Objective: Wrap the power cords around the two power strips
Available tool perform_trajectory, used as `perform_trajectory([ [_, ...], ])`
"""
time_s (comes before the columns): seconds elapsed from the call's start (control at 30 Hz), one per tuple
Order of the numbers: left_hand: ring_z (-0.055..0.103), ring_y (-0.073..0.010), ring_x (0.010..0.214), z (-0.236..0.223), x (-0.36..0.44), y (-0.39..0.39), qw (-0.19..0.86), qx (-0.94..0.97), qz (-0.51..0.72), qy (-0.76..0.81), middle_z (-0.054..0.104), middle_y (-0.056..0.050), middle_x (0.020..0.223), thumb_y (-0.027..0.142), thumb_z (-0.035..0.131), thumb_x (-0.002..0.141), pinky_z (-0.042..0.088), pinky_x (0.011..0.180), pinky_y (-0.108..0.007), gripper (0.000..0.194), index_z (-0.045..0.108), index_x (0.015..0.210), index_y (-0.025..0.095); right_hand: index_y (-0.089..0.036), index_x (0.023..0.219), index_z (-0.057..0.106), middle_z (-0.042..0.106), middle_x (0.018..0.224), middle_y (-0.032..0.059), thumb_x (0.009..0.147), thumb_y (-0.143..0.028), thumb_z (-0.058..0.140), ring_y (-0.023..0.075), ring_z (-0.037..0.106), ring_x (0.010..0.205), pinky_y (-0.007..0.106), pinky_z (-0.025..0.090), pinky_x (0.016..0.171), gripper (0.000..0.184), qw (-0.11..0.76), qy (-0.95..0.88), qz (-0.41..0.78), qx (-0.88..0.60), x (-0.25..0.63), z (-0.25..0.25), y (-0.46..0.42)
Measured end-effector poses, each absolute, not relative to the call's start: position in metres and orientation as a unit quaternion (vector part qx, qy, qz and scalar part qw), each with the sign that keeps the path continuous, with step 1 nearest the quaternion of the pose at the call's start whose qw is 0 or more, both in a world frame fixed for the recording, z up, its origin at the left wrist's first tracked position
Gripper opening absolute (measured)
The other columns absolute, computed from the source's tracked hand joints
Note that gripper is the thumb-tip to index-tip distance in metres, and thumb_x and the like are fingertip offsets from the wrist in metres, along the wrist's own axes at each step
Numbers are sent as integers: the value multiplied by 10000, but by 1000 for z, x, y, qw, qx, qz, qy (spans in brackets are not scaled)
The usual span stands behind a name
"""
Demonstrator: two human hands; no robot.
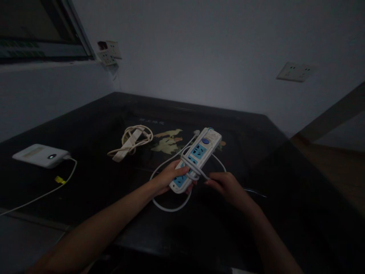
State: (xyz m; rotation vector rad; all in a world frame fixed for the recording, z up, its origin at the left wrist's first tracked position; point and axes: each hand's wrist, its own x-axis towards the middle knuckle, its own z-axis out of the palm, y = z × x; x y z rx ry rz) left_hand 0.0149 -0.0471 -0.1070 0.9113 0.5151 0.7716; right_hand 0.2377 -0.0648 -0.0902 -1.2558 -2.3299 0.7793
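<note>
My left hand (171,176) grips the lower end of a white power strip (209,139), thumb on top and fingers beneath. Blue socket faces and a round blue button show on the strip, which is tilted with its far end to the right. Its white cord (172,210) wraps around the strip's lower half and hangs in a loose loop below. My right hand (225,185) pinches a stretch of this cord just right of the strip. A plug (196,133) on the cord shows left of the strip's far end.
A second, cream power strip (129,145) wound in its own cord lies on the dark table (114,110) to the left. Farther left sits a white device (40,155) with a lit display and a cable (74,169). Wall sockets (296,72) are at the right and back left.
</note>
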Motion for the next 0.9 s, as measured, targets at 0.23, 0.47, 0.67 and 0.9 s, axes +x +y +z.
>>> perform_trajectory([
  [0.23, 620, -147, 493, -100, 12, -58, 828, 474, 238, 183, 666, -39, 705, 487, 798, 613, 477, 453, -224, 656, 535, 1090, 122, -178, 707, 646, 638, 694, 6, 678, -541, 698, 184, 600, 704, 297, 491, 671, 368, 185, -734, 513, -405, 253, -96, -58],
  [0.47, 633, -144, 597, -92, 7, -60, 807, 566, 61, 154, 682, -32, 848, 471, 792, 619, 499, 514, -237, 580, 553, 1049, 164, -210, 767, 697, 691, 830, 53, 710, -398, 630, 210, 632, 756, 320, 505, 645, 208, 137, -670, 569, -457, 269, -89, -69],
  [0.67, 627, -173, 884, -83, 7, -57, 649, 730, 18, 214, 689, -21, 972, 330, 772, 650, 482, 775, -252, 404, 606, 984, 174, -133, 720, 701, 659, 656, 2, 684, -264, 667, 128, 583, 600, 227, 427, 568, 141, -17, -783, 485, -389, 245, -77, -33],
  [0.9, 648, -236, 908, -81, 10, -63, 450, 843, -5, 295, 690, -69, 1023, 473, 715, 690, 467, 755, -272, 566, 576, 1155, 184, -162, 690, 718, 660, 619, -3, 677, -226, 734, 129, 578, 584, 215, 350, 510, 67, -83, -865, 284, -405, 211, -39, -22],
])
